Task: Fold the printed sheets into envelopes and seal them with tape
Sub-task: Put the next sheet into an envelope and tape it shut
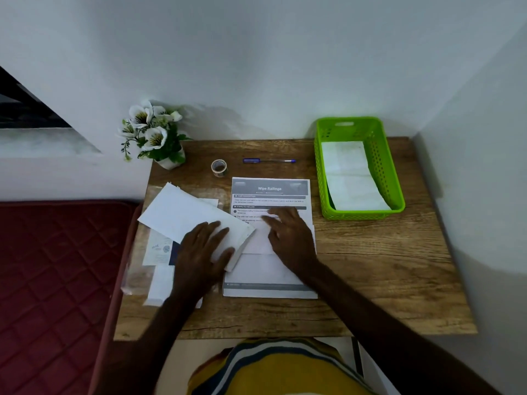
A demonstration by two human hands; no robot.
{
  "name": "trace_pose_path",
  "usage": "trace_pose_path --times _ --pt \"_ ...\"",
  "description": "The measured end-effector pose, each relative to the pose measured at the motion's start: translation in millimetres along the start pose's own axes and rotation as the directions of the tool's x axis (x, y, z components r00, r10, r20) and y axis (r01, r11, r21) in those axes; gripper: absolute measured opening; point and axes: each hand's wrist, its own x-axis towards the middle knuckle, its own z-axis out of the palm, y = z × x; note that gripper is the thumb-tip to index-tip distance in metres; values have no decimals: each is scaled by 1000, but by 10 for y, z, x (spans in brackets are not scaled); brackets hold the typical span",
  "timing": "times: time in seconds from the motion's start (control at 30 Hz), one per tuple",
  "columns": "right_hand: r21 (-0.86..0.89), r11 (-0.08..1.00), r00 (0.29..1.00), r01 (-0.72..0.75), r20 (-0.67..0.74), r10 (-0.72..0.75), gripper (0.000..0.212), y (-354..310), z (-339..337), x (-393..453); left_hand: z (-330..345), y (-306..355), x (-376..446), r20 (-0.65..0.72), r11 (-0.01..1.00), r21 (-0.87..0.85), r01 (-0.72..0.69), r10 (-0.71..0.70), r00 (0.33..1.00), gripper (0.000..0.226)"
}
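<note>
A stack of printed sheets (pixel 271 192) headed "Wipe Railings" lies in the middle of the wooden table (pixel 385 266). A stack of white envelopes (pixel 182 212) sits slanted at its left edge, over other papers (pixel 158 249). My left hand (pixel 204 249) grips the right end of the envelope stack. My right hand (pixel 288 235) rests flat on the printed sheet, fingers spread, touching a folded white piece (pixel 258 242) beside the envelopes. A roll of clear tape (pixel 219 167) stands behind the sheets.
A blue pen (pixel 269 161) lies behind the sheets. A green plastic basket (pixel 379 166) at the back right holds folded white papers (pixel 349 178). A small pot of white flowers (pixel 154 135) stands at the back left corner. A red mattress (pixel 54 275) borders the table's left side.
</note>
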Motion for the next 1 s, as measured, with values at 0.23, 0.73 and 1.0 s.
trace_pose_path --times 0.23,0.73,1.0 --pt "178 803 789 -568 -161 593 30 102 -251 -439 66 96 -57 121 996 1 89 -88 989 76" --pt "132 609 608 -782 -55 792 66 44 -286 -536 99 143 -65 195 993 93 67 -84 977 78" --pt "151 620 614 -770 -88 784 61 28 -208 -516 113 135 -73 180 993 94 68 -84 980 77"
